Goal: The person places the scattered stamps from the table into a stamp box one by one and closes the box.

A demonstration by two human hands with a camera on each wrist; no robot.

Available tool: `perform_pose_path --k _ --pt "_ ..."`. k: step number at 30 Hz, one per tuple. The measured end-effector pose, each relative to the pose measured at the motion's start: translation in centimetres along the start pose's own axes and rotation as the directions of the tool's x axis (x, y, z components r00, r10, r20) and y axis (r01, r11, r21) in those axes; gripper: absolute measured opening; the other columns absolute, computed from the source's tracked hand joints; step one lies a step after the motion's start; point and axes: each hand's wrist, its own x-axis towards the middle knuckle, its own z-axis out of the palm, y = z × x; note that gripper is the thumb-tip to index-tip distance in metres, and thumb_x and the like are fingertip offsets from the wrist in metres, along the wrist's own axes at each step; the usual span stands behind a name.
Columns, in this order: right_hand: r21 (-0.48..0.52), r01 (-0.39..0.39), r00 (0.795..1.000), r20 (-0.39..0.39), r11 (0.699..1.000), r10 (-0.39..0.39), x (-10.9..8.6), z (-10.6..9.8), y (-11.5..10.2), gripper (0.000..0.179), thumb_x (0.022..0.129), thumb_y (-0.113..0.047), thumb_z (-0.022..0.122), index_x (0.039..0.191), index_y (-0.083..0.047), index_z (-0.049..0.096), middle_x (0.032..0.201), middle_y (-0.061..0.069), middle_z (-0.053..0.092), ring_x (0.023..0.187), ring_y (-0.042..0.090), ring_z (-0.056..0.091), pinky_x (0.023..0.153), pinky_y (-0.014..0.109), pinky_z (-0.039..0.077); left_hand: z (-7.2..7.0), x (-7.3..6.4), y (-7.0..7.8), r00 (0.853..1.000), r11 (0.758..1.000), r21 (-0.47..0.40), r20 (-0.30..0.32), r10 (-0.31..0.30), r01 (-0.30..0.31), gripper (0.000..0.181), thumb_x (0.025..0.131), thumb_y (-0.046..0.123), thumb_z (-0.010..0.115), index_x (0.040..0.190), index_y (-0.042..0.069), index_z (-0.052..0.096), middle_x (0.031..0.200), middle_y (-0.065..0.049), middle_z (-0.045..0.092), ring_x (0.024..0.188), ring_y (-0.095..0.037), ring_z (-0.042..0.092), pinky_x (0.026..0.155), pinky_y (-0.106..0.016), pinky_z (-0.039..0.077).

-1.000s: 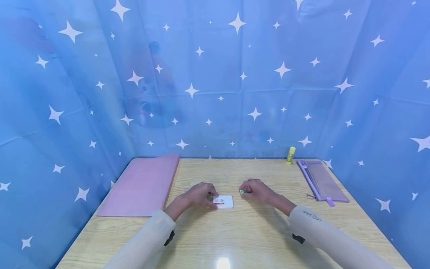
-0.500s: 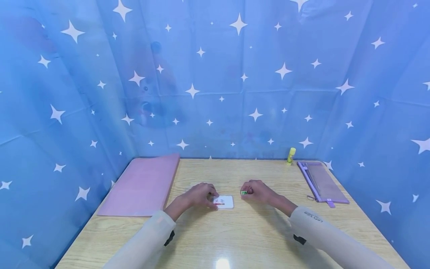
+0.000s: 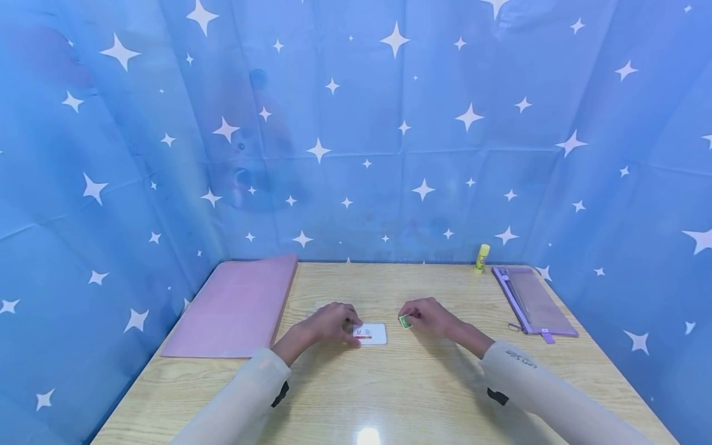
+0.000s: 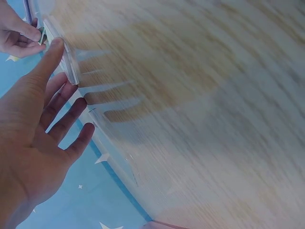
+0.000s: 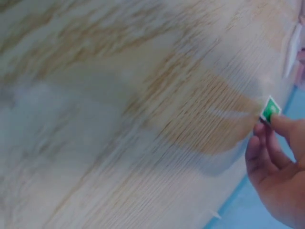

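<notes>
My left hand (image 3: 331,322) grips the left end of a flat white rectangular case (image 3: 375,334) printed with small lettering and a red stripe, low at the table's middle. In the left wrist view the thumb lies along the edge of the thin case (image 4: 70,62), with the other fingers spread below it. To the right of the case, my right hand (image 3: 429,316) pinches a small green square with a white border (image 3: 405,322) between thumb and fingertips. The right wrist view shows the green square (image 5: 269,108) tilted up on one corner, partly covered by the thumb.
A large pink folder (image 3: 233,309) lies on the left of the wooden table (image 3: 356,389). At the back right stands a yellow glue stick (image 3: 481,258), beside a purple-edged mesh zip pouch (image 3: 536,300). A clear plastic piece (image 4: 114,145) lies by the left hand. Blue star-patterned curtains surround the table.
Between the right fingertips the green square has turned, so its face now shows more and sits tilted. The left hand and the white case have stayed in place.
</notes>
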Motion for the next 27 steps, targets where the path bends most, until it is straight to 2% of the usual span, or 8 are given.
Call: perform_pose_path --k 4,9,14,18,25,27 --pt "0.036 -0.014 1.0 0.01 0.999 0.014 -0.1 -0.1 0.1 0.017 0.098 0.006 0.062 0.102 -0.003 0.076 0.082 0.006 0.072 0.061 0.002 0.047 0.058 0.021 0.041 -0.1 -0.1 0.0 1.0 1.0 -0.002 0.005 -0.003 0.003 0.05 0.082 0.037 0.09 0.122 0.009 0.077 0.114 -0.001 0.071 0.095 -0.016 0.063 0.078 -0.025 0.049" --pt "0.053 0.002 1.0 0.011 0.999 -0.003 -0.1 -0.1 0.2 0.015 0.099 0.004 0.063 0.101 -0.003 0.075 0.084 0.006 0.074 0.064 0.002 0.055 0.058 0.021 0.045 -0.2 -0.2 0.1 1.0 1.0 -0.008 0.012 -0.006 0.006 0.05 0.082 0.036 0.09 0.122 0.009 0.077 0.115 -0.001 0.071 0.097 -0.015 0.064 0.079 -0.026 0.051" --pt "0.057 0.009 1.0 0.0 0.998 -0.009 0.0 0.1 -0.1 0.014 0.098 0.004 0.064 0.102 -0.004 0.075 0.089 0.007 0.076 0.072 0.008 0.065 0.062 0.022 0.05 -0.1 -0.2 0.1 1.0 1.0 -0.016 0.012 -0.002 0.002 0.049 0.083 0.036 0.09 0.122 0.009 0.077 0.114 -0.001 0.071 0.095 -0.016 0.064 0.078 -0.025 0.05" --pt "0.077 -0.003 1.0 0.001 0.997 0.003 0.2 0.1 -0.5 0.014 0.099 0.002 0.064 0.104 -0.004 0.075 0.093 0.009 0.077 0.076 0.008 0.066 0.066 0.023 0.051 -0.1 -0.1 0.0 1.0 1.0 -0.024 0.012 -0.005 0.005 0.05 0.082 0.037 0.09 0.122 0.009 0.077 0.115 0.0 0.071 0.096 -0.015 0.064 0.079 -0.025 0.05" --pt "0.091 0.06 0.998 -0.025 0.994 -0.058 0.7 0.2 -1.6 0.011 0.097 0.003 0.068 0.103 -0.001 0.075 0.091 0.01 0.078 0.076 0.01 0.068 0.066 0.023 0.054 -0.1 0.0 0.1 1.0 1.0 -0.015 0.007 -0.016 0.017 0.051 0.081 0.038 0.09 0.122 0.01 0.077 0.116 -0.001 0.071 0.098 -0.014 0.064 0.082 -0.026 0.051" --pt "0.1 0.054 0.998 -0.023 0.994 -0.052 0.8 0.2 -2.0 0.01 0.097 0.003 0.068 0.103 -0.001 0.075 0.092 0.009 0.078 0.077 0.011 0.07 0.067 0.023 0.054 0.0 0.1 0.1 1.0 1.0 -0.013 0.008 -0.018 0.018 0.051 0.081 0.038 0.09 0.122 0.01 0.077 0.116 -0.001 0.071 0.098 -0.014 0.064 0.082 -0.026 0.051"
